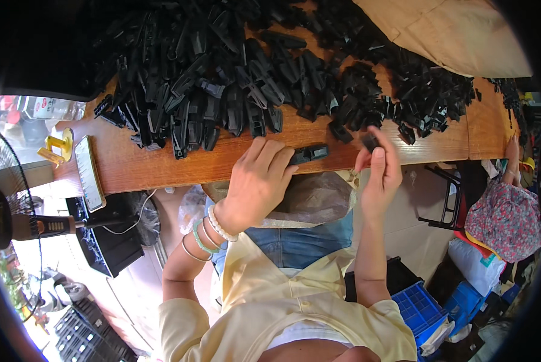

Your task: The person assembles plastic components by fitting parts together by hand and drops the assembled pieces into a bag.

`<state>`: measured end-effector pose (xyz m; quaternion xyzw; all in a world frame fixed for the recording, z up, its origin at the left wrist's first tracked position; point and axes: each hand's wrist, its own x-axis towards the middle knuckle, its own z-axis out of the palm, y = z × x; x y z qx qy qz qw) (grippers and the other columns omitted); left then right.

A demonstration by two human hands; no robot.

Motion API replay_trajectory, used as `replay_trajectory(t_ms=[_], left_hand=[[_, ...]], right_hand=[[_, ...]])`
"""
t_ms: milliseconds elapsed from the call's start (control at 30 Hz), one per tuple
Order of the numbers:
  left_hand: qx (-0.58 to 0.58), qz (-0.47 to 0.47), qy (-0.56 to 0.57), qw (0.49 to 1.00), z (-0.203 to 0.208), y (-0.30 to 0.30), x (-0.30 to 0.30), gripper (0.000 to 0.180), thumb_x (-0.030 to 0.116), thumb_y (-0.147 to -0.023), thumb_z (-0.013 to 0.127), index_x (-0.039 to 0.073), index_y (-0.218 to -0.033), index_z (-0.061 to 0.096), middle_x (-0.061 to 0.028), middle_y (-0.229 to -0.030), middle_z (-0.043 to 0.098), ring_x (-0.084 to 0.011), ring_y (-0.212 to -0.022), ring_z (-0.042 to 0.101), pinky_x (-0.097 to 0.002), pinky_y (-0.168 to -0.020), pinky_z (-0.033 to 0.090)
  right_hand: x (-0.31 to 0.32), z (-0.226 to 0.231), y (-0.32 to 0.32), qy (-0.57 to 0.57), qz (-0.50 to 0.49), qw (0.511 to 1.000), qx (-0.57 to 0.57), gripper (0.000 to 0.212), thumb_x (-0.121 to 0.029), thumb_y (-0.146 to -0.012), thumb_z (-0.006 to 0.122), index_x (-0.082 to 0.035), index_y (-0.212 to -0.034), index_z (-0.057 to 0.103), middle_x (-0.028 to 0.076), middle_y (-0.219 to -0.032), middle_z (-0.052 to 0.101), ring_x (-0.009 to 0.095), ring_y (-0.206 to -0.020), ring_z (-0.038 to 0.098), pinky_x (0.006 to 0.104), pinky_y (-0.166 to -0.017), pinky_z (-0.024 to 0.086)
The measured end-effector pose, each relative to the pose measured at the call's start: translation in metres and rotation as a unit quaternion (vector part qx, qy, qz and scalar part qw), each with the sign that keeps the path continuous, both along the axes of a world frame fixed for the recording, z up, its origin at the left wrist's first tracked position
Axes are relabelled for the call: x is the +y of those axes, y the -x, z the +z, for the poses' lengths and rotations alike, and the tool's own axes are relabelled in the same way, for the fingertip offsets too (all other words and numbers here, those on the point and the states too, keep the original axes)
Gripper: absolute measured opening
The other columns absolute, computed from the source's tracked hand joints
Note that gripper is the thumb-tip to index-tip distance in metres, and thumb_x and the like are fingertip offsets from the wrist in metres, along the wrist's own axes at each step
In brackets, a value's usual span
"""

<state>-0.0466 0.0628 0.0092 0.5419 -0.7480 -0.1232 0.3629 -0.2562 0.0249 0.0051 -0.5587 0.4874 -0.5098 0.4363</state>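
Observation:
Near the table's front edge, my left hand [258, 176] is closed round one end of a long black plastic part [309, 154], whose other end points right. To the right of it, my right hand [380, 172] pinches a small black plastic piece [370, 142] between thumb and fingers. The two pieces are apart. Beyond my left hand lies a large heap of long black plastic parts [204, 90]. A pile of smaller black pieces [424, 99] spreads over the table just past my right hand.
The wooden table [143, 166] bears a phone [89, 174] and a yellow holder [57, 146] at its left. An open sack [312, 202] hangs at my lap. A fan [17, 223] stands left; blue crates [418, 311] sit low right. Another person [505, 214] works at far right.

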Motion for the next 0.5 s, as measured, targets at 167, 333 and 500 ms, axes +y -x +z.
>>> replay_trajectory(t_ms=[167, 333, 500], left_hand=[[0.013, -0.042, -0.007, 0.999, -0.001, -0.011, -0.003, 0.022, 0.003, -0.072, 0.074, -0.002, -0.092, 0.066, -0.0107, -0.089, 0.06, -0.0289, -0.081, 0.057, -0.0371, -0.068, 0.049], [0.029, -0.06, -0.001, 0.998, -0.005, -0.013, -0.006, 0.023, 0.001, -0.072, 0.074, -0.002, -0.094, 0.067, -0.0109, -0.089, 0.06, -0.0287, -0.079, 0.056, -0.037, -0.068, 0.049], [0.057, -0.066, 0.014, 0.996, -0.011, -0.013, -0.007, 0.024, -0.002, -0.071, 0.073, -0.004, -0.094, 0.066, -0.0125, -0.089, 0.06, -0.0295, -0.078, 0.056, -0.0374, -0.067, 0.049]], right_hand=[[0.004, 0.009, -0.006, -0.009, 0.156, 0.979, 0.135, 0.036, 0.002, -0.082, 0.069, -0.002, -0.118, 0.065, 0.005, -0.078, 0.055, 0.012, -0.061, 0.051, 0.0254, -0.059, 0.042], [-0.01, -0.003, 0.008, 0.076, 0.181, 0.965, 0.176, 0.035, 0.002, -0.073, 0.075, -0.002, -0.107, 0.07, 0.006, -0.082, 0.057, 0.018, -0.07, 0.052, 0.0285, -0.063, 0.042], [-0.01, -0.001, 0.005, 0.083, 0.191, 0.952, 0.224, 0.03, 0.002, -0.069, 0.076, -0.002, -0.099, 0.072, 0.005, -0.087, 0.058, 0.021, -0.08, 0.052, 0.0324, -0.069, 0.042]])
